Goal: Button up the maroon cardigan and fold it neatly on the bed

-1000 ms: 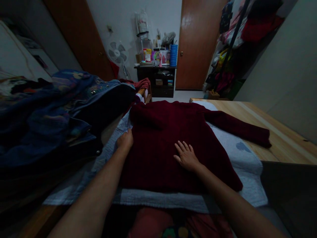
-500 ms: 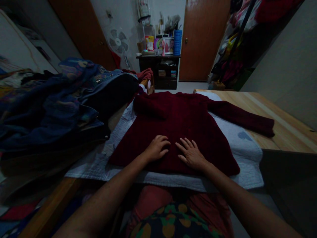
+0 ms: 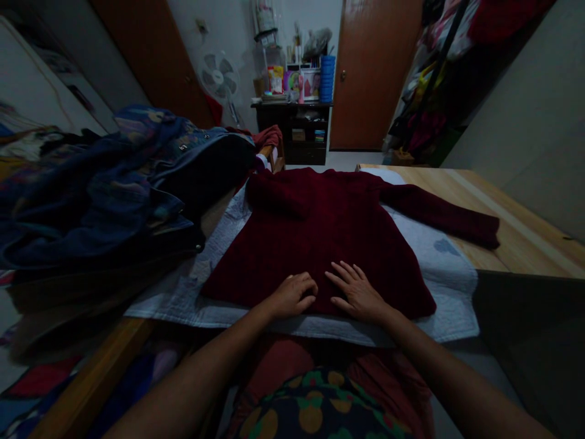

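Observation:
A dark red sweater (image 3: pixel 320 231) lies flat on a pale grey quilted cloth (image 3: pixel 448 292) spread over a wooden table (image 3: pixel 516 225). Its right sleeve stretches out toward the table's right side; its left sleeve is folded in over the chest. My left hand (image 3: pixel 292 294) rests near the sweater's bottom hem with its fingers curled loosely on the fabric. My right hand (image 3: pixel 356 291) lies flat beside it, fingers spread on the hem. The two hands almost touch.
A heap of blue patterned clothes (image 3: pixel 100 183) is piled at the left of the table. Behind stand a dark shelf unit (image 3: pixel 297 128) with bottles and boxes, a fan (image 3: pixel 219 76), a brown door (image 3: pixel 370 73) and hanging clothes (image 3: pixel 429 79) at the right.
My left hand left the sweater's left edge and came in beside my right hand at the middle. Both hands then slid down toward the bottom hem.

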Tool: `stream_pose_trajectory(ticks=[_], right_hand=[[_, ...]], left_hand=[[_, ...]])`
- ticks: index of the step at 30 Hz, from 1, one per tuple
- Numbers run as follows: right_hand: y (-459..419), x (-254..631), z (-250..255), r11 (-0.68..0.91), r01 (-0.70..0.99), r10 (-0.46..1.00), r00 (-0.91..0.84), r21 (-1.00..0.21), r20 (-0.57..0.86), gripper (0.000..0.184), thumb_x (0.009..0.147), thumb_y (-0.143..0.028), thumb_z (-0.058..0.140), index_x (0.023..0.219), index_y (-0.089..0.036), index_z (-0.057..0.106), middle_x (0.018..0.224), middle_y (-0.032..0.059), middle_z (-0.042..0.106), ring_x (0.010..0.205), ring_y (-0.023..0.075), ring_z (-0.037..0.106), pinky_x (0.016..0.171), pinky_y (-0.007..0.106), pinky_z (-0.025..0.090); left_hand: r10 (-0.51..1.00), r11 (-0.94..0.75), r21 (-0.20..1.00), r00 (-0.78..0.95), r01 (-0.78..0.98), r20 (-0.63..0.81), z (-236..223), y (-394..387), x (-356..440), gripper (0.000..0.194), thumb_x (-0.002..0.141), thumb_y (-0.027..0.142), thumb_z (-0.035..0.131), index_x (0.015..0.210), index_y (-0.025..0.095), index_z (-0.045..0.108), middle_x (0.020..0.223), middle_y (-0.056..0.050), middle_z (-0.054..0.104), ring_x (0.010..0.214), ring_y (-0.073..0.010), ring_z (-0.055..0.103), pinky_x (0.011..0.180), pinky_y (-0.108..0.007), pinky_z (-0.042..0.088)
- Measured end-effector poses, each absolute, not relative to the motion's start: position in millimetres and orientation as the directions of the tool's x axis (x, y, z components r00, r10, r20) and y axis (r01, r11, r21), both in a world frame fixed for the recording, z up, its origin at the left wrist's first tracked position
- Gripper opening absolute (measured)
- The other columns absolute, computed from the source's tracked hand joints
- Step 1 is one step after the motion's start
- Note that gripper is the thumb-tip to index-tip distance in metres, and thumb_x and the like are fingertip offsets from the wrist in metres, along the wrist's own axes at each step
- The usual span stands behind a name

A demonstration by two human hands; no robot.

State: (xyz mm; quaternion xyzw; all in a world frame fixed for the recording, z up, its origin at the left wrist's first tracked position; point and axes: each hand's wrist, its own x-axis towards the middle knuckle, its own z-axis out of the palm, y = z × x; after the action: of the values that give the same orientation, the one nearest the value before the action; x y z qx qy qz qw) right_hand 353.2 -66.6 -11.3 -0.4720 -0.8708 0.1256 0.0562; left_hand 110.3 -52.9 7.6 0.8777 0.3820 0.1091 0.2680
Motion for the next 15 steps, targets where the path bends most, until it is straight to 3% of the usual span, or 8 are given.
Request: stream_pose_trajectory(ticks=[3,6,8,10,12,15], right_hand=[[-70.1,356.5,-6.1,0.525,0.779,0.826,-0.564,-0.343,-0.014,0.055,0.088,-0.049,0.051,0.139,-0.032,0.045,0.151,0.0039,0.035,0.142,0.0273,0.021,0.114,0.051,0.015],[-68.0,356.7,2.2,0.531,0.718,0.814,-0.580,-0.450,0.036,0.033,0.090,-0.040,0.050,0.116,-0.027,0.065,0.132,0.0051,0.056,0.130,0.0234,0.041,0.110,0.043,0.027],[-61.1,353.1,6.8,0.502,0.698,0.833,-0.550,-0.511,0.067,0.027,0.092,-0.032,0.045,0.098,-0.023,0.070,0.112,0.0056,0.066,0.112,0.0191,0.055,0.101,0.036,0.038],[-49.8,346.4,7.6,0.464,0.708,0.867,-0.485,-0.533,0.112,0.027,0.092,-0.027,0.043,0.094,-0.021,0.069,0.103,0.0056,0.067,0.102,0.0170,0.059,0.095,0.032,0.043],[-35.9,337.2,3.1,0.448,0.736,0.891,-0.414,-0.508,0.185,0.026,0.090,-0.024,0.044,0.104,-0.019,0.066,0.115,0.0072,0.065,0.110,0.0178,0.056,0.099,0.033,0.041],[-17.5,322.5,-11.1,0.451,0.790,0.892,-0.383,-0.417,0.238,0.039,0.088,-0.025,0.049,0.125,-0.017,0.057,0.142,0.0099,0.047,0.133,0.0228,0.038,0.109,0.040,0.033]], left_hand=[[0.720,-0.572,0.559,0.694,0.600,-0.007,7.9,-57.3,109.7,0.008,0.082,0.024,0.056,0.089,0.021,0.058,0.091,-0.001,0.058,0.085,-0.0156,0.055,0.076,-0.026,0.040],[0.713,-0.565,0.570,0.701,0.596,-0.027,8.5,-59.3,109.5,0.005,0.082,0.026,0.057,0.083,0.021,0.058,0.086,0.000,0.058,0.077,-0.0139,0.054,0.068,-0.024,0.039],[0.703,-0.558,0.577,0.709,0.596,-0.052,9.5,-60.0,109.7,0.008,0.081,0.028,0.057,0.079,0.021,0.057,0.083,0.000,0.058,0.073,-0.0131,0.053,0.064,-0.024,0.037],[0.698,-0.550,0.583,0.713,0.598,-0.073,10.6,-59.3,110.2,0.009,0.080,0.029,0.059,0.076,0.021,0.058,0.080,0.000,0.059,0.070,-0.0125,0.053,0.062,-0.024,0.036],[0.692,-0.537,0.598,0.717,0.594,-0.090,11.2,-56.1,111.2,0.009,0.079,0.029,0.061,0.076,0.020,0.058,0.078,0.001,0.060,0.068,-0.0121,0.053,0.060,-0.023,0.037],[0.727,-0.531,0.603,0.686,0.596,-0.038,10.1,-44.0,113.4,0.007,0.082,0.027,0.057,0.082,0.020,0.060,0.082,0.000,0.063,0.072,-0.0132,0.056,0.066,-0.023,0.042]])
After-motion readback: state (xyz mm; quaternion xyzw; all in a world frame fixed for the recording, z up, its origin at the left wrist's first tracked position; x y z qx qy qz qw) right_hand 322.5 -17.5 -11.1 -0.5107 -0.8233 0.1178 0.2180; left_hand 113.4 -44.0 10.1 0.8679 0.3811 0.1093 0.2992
